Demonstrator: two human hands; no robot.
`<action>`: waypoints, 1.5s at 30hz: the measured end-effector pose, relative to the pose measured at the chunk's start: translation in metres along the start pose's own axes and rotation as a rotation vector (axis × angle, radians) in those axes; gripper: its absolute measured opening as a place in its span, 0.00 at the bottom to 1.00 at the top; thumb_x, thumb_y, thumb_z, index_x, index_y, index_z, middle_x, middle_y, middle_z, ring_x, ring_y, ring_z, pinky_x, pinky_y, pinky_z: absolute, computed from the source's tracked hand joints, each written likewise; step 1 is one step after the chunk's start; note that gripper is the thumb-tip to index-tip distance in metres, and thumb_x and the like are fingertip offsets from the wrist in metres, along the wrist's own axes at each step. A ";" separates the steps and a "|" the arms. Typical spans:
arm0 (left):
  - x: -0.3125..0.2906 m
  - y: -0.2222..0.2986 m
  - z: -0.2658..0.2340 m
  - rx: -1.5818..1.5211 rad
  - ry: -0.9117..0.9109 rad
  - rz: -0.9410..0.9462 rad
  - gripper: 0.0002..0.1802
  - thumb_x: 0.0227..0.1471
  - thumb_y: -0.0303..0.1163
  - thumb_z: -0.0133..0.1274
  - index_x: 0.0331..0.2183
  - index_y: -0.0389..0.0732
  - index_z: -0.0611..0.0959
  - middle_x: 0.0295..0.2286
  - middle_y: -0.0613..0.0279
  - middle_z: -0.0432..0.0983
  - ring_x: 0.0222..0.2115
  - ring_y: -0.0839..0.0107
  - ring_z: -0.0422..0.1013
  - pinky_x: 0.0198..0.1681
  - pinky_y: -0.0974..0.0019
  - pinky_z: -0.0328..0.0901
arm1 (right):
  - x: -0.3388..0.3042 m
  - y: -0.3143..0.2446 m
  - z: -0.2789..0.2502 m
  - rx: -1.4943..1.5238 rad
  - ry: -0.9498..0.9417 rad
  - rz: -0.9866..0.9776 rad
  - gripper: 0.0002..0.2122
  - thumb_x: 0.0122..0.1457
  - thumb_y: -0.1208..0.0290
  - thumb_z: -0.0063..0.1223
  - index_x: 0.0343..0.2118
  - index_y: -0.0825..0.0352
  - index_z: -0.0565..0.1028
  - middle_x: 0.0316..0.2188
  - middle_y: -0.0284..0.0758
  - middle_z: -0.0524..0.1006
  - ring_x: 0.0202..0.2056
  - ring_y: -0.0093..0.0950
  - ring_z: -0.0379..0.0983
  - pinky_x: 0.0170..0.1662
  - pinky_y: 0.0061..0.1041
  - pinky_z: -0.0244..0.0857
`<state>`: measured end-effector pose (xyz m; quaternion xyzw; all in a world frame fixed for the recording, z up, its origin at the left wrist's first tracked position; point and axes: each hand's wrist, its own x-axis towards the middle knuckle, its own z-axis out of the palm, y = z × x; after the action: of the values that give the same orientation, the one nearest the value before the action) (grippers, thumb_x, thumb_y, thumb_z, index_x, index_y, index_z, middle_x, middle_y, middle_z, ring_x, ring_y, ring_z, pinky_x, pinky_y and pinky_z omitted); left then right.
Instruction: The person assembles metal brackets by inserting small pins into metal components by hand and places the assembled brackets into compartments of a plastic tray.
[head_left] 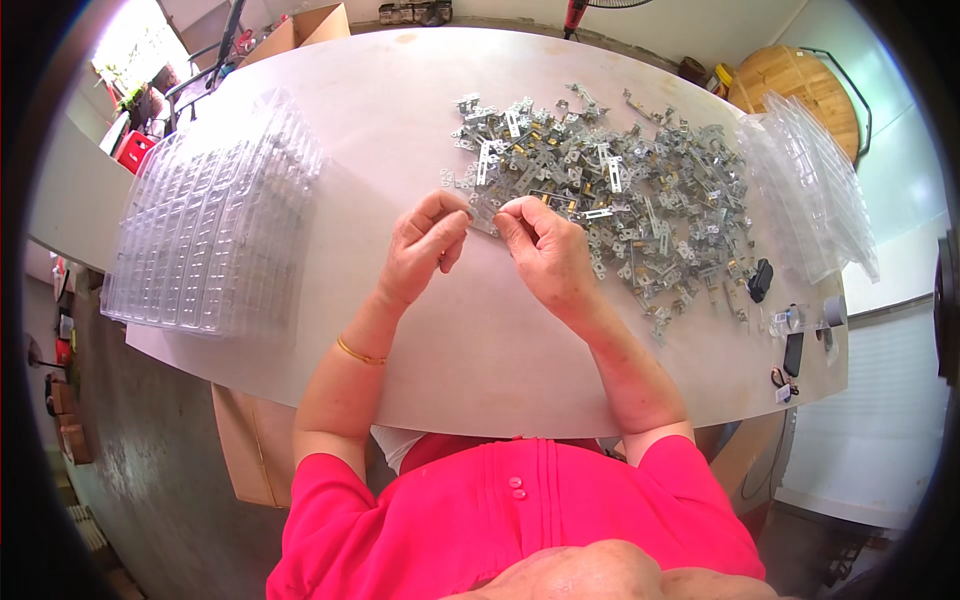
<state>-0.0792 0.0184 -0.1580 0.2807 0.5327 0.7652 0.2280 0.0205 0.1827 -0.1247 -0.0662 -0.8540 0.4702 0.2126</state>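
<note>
My left hand (pixel 425 245) and my right hand (pixel 548 250) are raised over the table, close together at the near left edge of a heap of small metal parts (pixel 620 190). Thumb and fingers are pinched on both. Between the fingertips shows a small grey flat piece (pixel 484 213); its exact kind is too small to tell. The fingers cover most of it. The heap holds silvery brackets and strips, some with brass-coloured bits, lying loose and tangled.
A tall stack of clear plastic trays (pixel 210 220) stands on the table (pixel 480 350) at the left. More clear trays (pixel 810 190) lean at the right. Near the right edge lie a black object (pixel 761 280), a tape roll (pixel 834 311) and a dark slim object (pixel 793 354).
</note>
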 end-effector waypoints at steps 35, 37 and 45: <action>-0.007 0.000 0.019 0.754 -0.028 0.386 0.14 0.51 0.24 0.58 0.42 0.36 0.78 0.24 0.62 0.77 0.21 0.74 0.72 0.25 0.68 0.65 | 0.009 0.011 -0.007 0.465 -0.167 0.159 0.05 0.68 0.72 0.51 0.36 0.68 0.75 0.28 0.28 0.77 0.30 0.17 0.75 0.35 0.19 0.71; -0.004 -0.006 0.016 0.497 -0.071 0.280 0.18 0.53 0.26 0.56 0.46 0.35 0.76 0.29 0.59 0.78 0.25 0.73 0.73 0.30 0.68 0.67 | 0.010 0.008 -0.009 0.508 -0.107 0.141 0.05 0.68 0.73 0.50 0.36 0.68 0.75 0.27 0.28 0.77 0.29 0.17 0.76 0.34 0.19 0.71; -0.001 0.007 0.008 -0.112 -0.361 -0.198 0.33 0.55 0.27 0.51 0.62 0.34 0.65 0.47 0.47 0.76 0.38 0.65 0.78 0.39 0.66 0.69 | 0.013 0.005 -0.019 0.512 -0.115 0.140 0.04 0.67 0.73 0.52 0.36 0.67 0.75 0.26 0.29 0.77 0.27 0.18 0.76 0.31 0.19 0.70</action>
<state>-0.0735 0.0214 -0.1492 0.3463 0.4650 0.7046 0.4091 0.0167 0.2043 -0.1158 -0.0422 -0.7113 0.6874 0.1403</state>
